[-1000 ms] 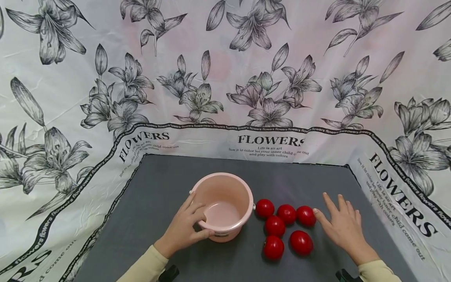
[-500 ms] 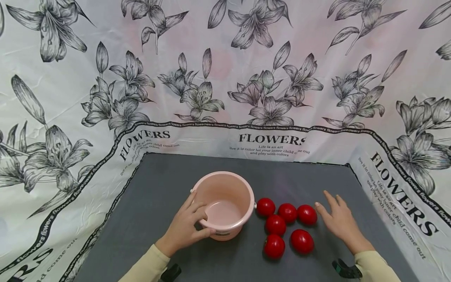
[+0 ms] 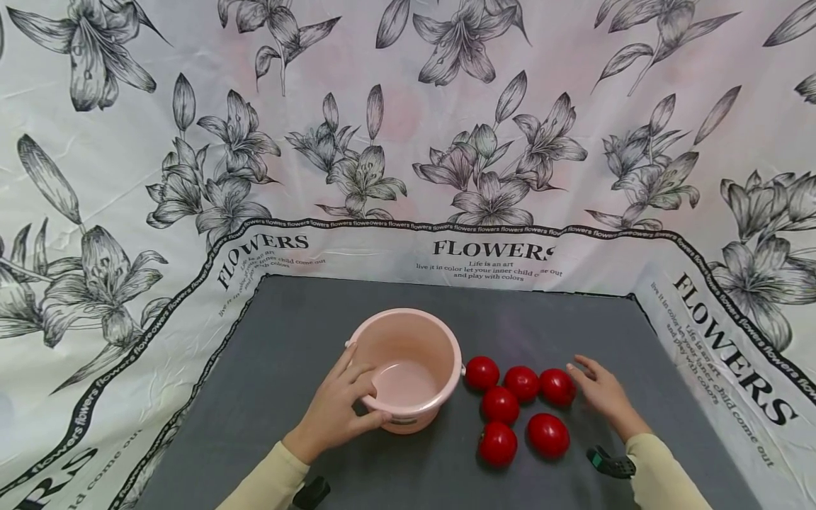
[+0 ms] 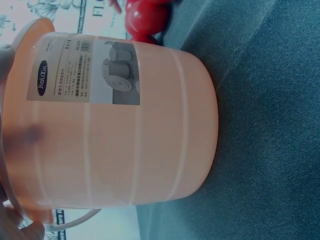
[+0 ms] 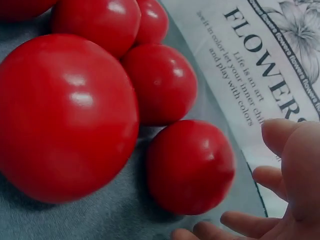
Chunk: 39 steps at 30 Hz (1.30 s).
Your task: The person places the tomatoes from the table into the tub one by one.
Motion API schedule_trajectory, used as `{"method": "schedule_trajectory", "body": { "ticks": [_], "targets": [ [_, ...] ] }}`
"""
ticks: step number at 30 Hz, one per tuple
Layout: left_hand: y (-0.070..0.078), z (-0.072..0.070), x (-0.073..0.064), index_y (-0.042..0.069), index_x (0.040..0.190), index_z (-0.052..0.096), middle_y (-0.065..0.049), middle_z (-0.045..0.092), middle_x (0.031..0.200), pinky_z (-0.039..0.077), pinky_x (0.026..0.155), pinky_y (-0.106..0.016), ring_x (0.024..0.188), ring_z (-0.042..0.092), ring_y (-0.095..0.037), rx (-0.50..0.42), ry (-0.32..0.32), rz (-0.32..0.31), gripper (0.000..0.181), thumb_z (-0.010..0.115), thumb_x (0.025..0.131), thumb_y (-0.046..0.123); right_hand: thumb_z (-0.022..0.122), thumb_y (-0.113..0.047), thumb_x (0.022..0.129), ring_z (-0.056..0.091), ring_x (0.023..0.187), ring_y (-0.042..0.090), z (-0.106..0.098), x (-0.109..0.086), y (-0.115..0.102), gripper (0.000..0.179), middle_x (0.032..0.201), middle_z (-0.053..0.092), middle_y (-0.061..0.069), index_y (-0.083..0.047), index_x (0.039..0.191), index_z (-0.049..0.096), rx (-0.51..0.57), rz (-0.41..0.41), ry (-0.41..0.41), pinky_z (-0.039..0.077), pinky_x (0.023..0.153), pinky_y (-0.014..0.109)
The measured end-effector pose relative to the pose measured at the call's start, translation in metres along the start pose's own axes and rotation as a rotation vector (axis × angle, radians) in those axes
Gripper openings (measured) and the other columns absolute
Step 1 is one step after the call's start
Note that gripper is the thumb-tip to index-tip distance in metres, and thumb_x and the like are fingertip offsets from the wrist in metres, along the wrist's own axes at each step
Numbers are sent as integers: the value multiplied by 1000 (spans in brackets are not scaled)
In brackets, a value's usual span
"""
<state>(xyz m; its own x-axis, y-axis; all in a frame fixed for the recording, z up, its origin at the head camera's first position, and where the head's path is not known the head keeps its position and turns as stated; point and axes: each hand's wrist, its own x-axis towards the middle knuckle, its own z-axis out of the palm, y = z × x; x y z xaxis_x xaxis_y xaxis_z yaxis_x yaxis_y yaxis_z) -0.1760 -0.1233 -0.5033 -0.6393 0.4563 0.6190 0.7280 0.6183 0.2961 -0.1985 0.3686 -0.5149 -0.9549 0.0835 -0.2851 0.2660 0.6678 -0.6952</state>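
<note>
A pink plastic bucket point(image 3: 414, 397) stands upright on the dark grey tabletop, with nothing inside it. My left hand point(image 3: 334, 411) holds its near left rim, the thumb on the front and the fingers over the edge. In the left wrist view the bucket point(image 4: 115, 150) shows a label on its side and part of a thin handle. Several glossy red tomatoes point(image 3: 500, 404) lie grouped to the bucket's right. Just right of the far-right tomato point(image 3: 557, 387), my right hand point(image 3: 605, 398) hovers with loosely bent fingers. In the right wrist view a gap separates the fingers from the nearest tomato point(image 5: 191, 167).
The grey tabletop point(image 3: 287, 326) is bordered by a white cloth point(image 3: 357, 256) with printed flowers and lettering, which rises behind and at both sides. A dark strap piece point(image 3: 610, 464) sits at the right wrist, another point(image 3: 311, 492) at the left.
My right hand has shifted left beside the far-right tomato, and its spread fingers have drawn together and bent. The left hand, the bucket and the tomatoes stay in place.
</note>
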Motion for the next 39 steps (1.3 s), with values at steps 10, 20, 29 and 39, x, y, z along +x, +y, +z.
{"method": "schedule_trajectory", "body": {
  "ticks": [10,20,29,39],
  "targets": [
    [-1,1,0,22,79,60,-3,69,116,41,115,-64,138,49,-49,-1,7,4,47,68,84,68,50,-40,106,58,123,48,15,7,1,65,149,40,40,4,153,35,74,-17,-8,64,78,40],
    [0,1,0,22,78,60,-2,69,117,40,117,-61,140,48,-47,-9,-7,-12,44,73,83,63,55,-31,104,59,118,45,21,6,2,57,143,46,40,4,148,44,45,-37,17,64,79,38],
    [0,1,0,22,78,60,-2,69,116,41,115,-63,141,47,-48,5,-3,-10,40,79,78,58,58,-32,104,62,113,40,21,7,5,58,141,49,40,4,147,46,60,-39,32,64,76,34],
    [-1,1,0,22,79,61,-3,69,116,40,115,-65,141,47,-48,-1,-8,-7,45,71,84,66,58,-33,104,63,108,33,11,6,3,60,141,48,38,4,149,43,111,-32,38,64,75,32]
  ]
}}
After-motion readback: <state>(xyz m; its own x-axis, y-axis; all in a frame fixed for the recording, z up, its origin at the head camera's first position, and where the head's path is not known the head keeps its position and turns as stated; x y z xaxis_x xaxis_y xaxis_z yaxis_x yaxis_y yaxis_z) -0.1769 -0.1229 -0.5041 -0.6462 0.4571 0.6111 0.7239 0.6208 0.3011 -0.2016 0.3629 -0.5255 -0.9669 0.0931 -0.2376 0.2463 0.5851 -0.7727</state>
